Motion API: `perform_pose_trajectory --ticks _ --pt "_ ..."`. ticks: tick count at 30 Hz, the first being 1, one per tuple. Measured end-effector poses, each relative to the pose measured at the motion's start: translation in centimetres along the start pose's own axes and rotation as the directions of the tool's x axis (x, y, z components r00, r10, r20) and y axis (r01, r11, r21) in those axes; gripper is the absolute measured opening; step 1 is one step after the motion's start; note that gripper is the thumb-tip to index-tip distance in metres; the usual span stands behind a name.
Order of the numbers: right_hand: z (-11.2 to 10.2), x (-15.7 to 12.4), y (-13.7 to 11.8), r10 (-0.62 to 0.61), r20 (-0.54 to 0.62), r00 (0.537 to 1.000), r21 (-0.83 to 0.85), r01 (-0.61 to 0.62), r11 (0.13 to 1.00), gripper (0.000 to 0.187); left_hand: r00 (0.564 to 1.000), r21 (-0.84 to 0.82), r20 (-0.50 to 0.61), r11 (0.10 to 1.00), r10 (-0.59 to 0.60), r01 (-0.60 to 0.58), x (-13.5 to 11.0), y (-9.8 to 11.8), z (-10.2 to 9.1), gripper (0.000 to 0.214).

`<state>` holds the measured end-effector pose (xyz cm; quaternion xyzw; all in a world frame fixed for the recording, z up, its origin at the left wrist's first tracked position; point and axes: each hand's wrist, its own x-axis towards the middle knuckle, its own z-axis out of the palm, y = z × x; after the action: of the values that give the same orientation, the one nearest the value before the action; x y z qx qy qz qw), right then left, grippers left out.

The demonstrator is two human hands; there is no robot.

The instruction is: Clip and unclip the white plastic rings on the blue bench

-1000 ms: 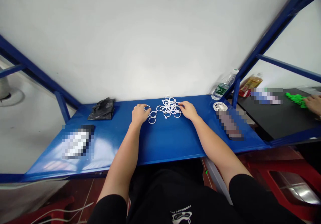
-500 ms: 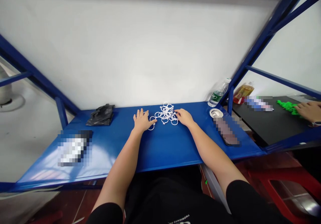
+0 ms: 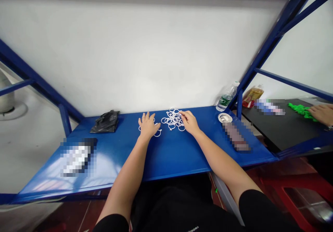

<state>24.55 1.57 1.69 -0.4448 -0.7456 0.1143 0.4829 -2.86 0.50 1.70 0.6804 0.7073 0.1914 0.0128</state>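
A heap of thin white rings point(image 3: 172, 120), each with a small knob, lies tangled near the back of the blue table. My left hand point(image 3: 147, 126) rests flat to the left of the heap, fingers spread. Beneath it are a few loose white rings point(image 3: 158, 135), partly hidden by the palm and fingers. At the heap's right edge, my right hand point(image 3: 190, 122) has its thumb and fingertips drawn together on a white ring; the fingers cover most of the contact.
A crumpled black bag point(image 3: 105, 121) and a blurred item point(image 3: 78, 158) lie left on the blue table point(image 3: 171, 159). Right are a water bottle point(image 3: 227, 97), coiled white cable point(image 3: 225, 118) and blurred dark object point(image 3: 236, 137). Beyond the frame, another person's hand point(image 3: 322, 114) touches green pieces point(image 3: 301, 110).
My right hand has moved slightly left onto the heap's edge, and its fingertips have come together. The loose rings by my left hand lie farther from the heap, more under the palm.
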Motion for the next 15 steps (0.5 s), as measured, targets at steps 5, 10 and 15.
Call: perform_pose_trajectory --ticks 5,10,15 --pt "0.9 -0.7 -2.0 -0.102 0.064 0.993 0.073 0.097 0.993 0.029 0.96 -0.13 -0.203 0.966 0.194 -0.222 -0.8 1.9 0.5 0.046" --pt "1.4 -1.0 -2.4 -0.113 0.095 0.989 0.098 0.104 0.99 0.025 0.817 -0.225 -0.331 0.801 0.473 -0.555 -1.6 3.6 0.4 0.018" --pt "1.2 -1.0 -2.8 -0.113 0.125 0.986 0.128 0.097 0.987 0.023 0.741 -0.201 -0.411 0.74 0.531 -0.642 -1.7 4.1 0.5 0.016"
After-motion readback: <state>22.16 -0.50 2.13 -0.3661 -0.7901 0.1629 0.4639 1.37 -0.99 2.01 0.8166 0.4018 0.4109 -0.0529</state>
